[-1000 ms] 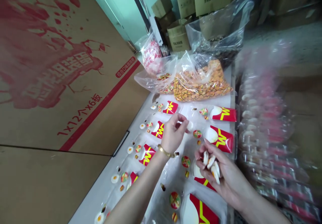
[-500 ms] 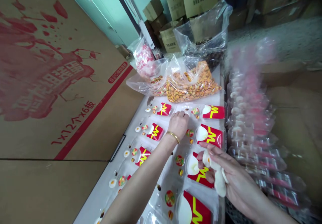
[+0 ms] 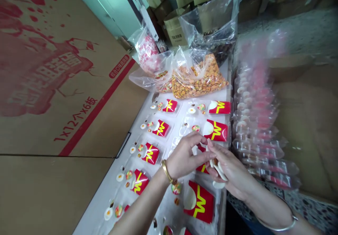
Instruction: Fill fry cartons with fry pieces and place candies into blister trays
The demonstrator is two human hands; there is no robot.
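Observation:
My right hand [image 3: 235, 173] is curled around several small fried-egg pieces [image 3: 221, 174], white with orange-yellow yolks. My left hand [image 3: 186, 154], with a gold bracelet, meets its fingertips; thumb and forefinger are bent together there, and what they pinch is hidden. Below both hands lie clear plastic blister trays with red fries-style packets [image 3: 199, 201] bearing a yellow zigzag, small round pizza pieces [image 3: 176, 188] and tiny burger pieces [image 3: 176, 201]. A fried-egg piece [image 3: 192, 110] lies in the far tray of the right column. Left-column trays also hold fried-egg pieces [image 3: 120, 177].
Clear bags of orange pieces [image 3: 198, 83], pink-and-white pieces [image 3: 148, 51] and dark pieces [image 3: 216, 48] stand at the table's far end. A large printed carton [image 3: 100, 129] borders the left. Stacked filled blister packs [image 3: 260, 122] line the right, beside brown cardboard [image 3: 306, 129].
My left hand has drawn back from the far right-column tray to my right hand, uncovering a fried-egg piece there. My right hand has turned slightly, and the view has shifted.

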